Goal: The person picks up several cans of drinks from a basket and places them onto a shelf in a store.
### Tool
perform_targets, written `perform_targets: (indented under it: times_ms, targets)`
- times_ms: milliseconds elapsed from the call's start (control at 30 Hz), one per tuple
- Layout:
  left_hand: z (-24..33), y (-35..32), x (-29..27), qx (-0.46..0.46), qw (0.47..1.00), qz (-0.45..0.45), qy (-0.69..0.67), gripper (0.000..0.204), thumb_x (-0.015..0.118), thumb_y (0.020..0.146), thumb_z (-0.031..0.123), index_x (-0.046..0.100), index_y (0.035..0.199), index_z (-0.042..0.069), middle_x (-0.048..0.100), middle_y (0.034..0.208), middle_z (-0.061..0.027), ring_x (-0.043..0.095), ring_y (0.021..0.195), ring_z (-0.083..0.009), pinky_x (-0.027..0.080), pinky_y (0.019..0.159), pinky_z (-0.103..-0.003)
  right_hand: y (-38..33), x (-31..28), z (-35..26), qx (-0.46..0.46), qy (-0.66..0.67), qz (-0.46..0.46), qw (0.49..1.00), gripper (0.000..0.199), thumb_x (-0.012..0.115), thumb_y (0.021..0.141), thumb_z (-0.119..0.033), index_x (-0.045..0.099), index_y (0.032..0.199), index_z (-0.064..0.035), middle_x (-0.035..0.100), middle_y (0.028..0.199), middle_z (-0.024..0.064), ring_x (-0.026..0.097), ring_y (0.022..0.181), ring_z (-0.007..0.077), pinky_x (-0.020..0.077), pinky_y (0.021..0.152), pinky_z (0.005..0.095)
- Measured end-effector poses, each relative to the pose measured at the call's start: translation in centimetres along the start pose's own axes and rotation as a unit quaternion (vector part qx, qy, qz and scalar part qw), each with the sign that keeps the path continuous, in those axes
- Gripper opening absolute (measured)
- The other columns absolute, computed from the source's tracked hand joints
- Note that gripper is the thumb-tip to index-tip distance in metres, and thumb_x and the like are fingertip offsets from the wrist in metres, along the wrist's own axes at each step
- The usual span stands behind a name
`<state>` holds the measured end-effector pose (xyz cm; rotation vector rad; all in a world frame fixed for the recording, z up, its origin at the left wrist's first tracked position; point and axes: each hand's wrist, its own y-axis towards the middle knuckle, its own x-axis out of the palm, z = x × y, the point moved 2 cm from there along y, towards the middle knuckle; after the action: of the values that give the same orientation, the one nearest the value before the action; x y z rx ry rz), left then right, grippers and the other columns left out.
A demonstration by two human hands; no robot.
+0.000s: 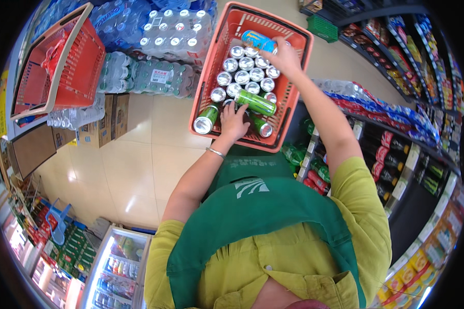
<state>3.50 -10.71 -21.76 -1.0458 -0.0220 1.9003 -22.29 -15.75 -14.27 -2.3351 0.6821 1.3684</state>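
A red shopping basket (201,85) in front of me holds several upright drink cans (242,77) with silver lids. My right hand (285,57) is closed on the end of a blue can (259,40) lying on its side at the far part of the basket. My left hand (234,123) reaches over the near rim, its fingers curled down round the top of a can that they mostly hide. Across the upright cans, just beyond these fingers, lies a green can (255,102). Two more green cans, one at the left (206,120) and another at the right (263,127), lean in the near corners.
Shrink-wrapped bottle packs (172,33) are stacked at the far left, beside another red basket (80,59). Shelves of soft-drink bottles (384,154) stand close on my right. A lit drinks fridge (118,273) is at the lower left; a green crate (322,28) sits far right.
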Motion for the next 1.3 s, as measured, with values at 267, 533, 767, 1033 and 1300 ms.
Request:
perform_targets:
  times_ms: [267, 533, 767, 1033, 1300]
  targets:
    - [0.3, -0.4, 1.1, -0.052, 0.997, 0.013, 0.063, 0.075, 0.072, 0.063, 0.012, 0.036, 0.129, 0.011, 0.047, 0.117, -0.0145, 0.047, 0.108, -0.0305, 0.035, 0.09, -0.046, 9.8, 7.8, -0.4, -0.127, -0.159, -0.045, 0.978, 0.049, 0.07, 0.069, -0.031, 0.05, 0.108, -0.0083, 0.06, 0.096, 0.0205, 0.061, 0.088, 0.037, 0.0501, 0.076, 0.0452]
    - [-0.2, 0.1, 1.2, -0.021, 0.998, -0.051, 0.019, 0.041, 0.068, 0.063, 0.012, 0.056, 0.102, 0.006, 0.057, 0.097, -0.0119, 0.055, 0.092, -0.0284, 0.039, 0.081, -0.041, 12.3, 13.3, -1.1, -0.137, -0.267, -0.12, 0.946, 0.055, 0.073, 0.069, -0.033, 0.05, 0.114, -0.0119, 0.06, 0.103, 0.0153, 0.059, 0.098, 0.0325, 0.0506, 0.08, 0.0414]
    - [-0.9, -0.1, 1.2, -0.007, 0.999, -0.028, -0.016, 0.039, 0.068, 0.065, 0.013, 0.055, 0.101, 0.007, 0.055, 0.094, -0.0109, 0.053, 0.092, -0.0276, 0.038, 0.081, -0.04, 12.0, 15.6, 1.1, -0.148, -0.169, -0.07, 0.972, 0.057, 0.072, 0.071, -0.033, 0.052, 0.119, -0.0099, 0.061, 0.106, 0.0179, 0.055, 0.102, 0.0338, 0.045, 0.088, 0.0418]
    - [-0.8, -0.1, 1.1, -0.012, 0.999, -0.012, -0.03, 0.038, 0.07, 0.065, 0.014, 0.054, 0.099, 0.007, 0.053, 0.095, -0.0095, 0.051, 0.093, -0.0269, 0.038, 0.081, -0.04, 6.5, 12.6, 1.0, -0.281, -0.139, -0.076, 0.947, 0.05, 0.068, 0.061, -0.021, 0.058, 0.109, -0.0081, 0.055, 0.107, 0.0145, 0.05, 0.104, 0.0324, 0.0427, 0.088, 0.0434]
    - [-0.7, 0.1, 1.0, -0.016, 1.0, -0.017, -0.021, 0.039, 0.071, 0.065, 0.015, 0.054, 0.099, 0.009, 0.053, 0.095, -0.0094, 0.051, 0.094, -0.0267, 0.037, 0.082, -0.04, 6.9, 14.9, -3.2, -0.219, -0.377, -0.176, 0.883, 0.047, 0.072, 0.063, -0.028, 0.063, 0.108, -0.016, 0.054, 0.109, 0.0087, 0.048, 0.108, 0.0253, 0.0384, 0.087, 0.0408]
